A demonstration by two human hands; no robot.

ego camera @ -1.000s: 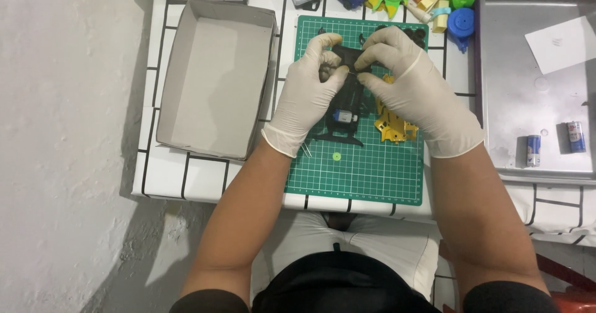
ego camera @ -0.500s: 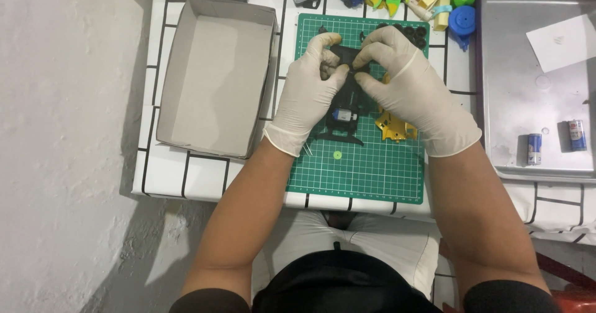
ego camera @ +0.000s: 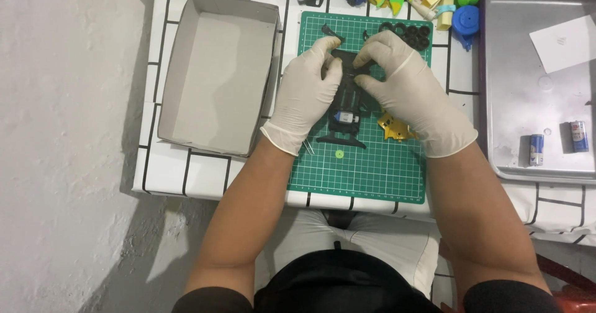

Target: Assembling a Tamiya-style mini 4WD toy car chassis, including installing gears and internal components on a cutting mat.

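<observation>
Both my hands wear pale latex gloves and work over a green cutting mat. My left hand and my right hand pinch the far end of a black toy car chassis that lies lengthwise on the mat. A small motor with a blue end shows in the chassis between my hands. Yellow plastic parts lie by my right wrist. Small black tyres sit in a row at the mat's far edge, just beyond my right hand.
An open grey cardboard box stands left of the mat. A metal tray at the right holds two batteries and a white paper slip. Colourful plastic pieces crowd the far edge of the white tiled table.
My hands stay on the chassis; the fingers have shifted slightly at its far end. The chassis itself lies in much the same spot.
</observation>
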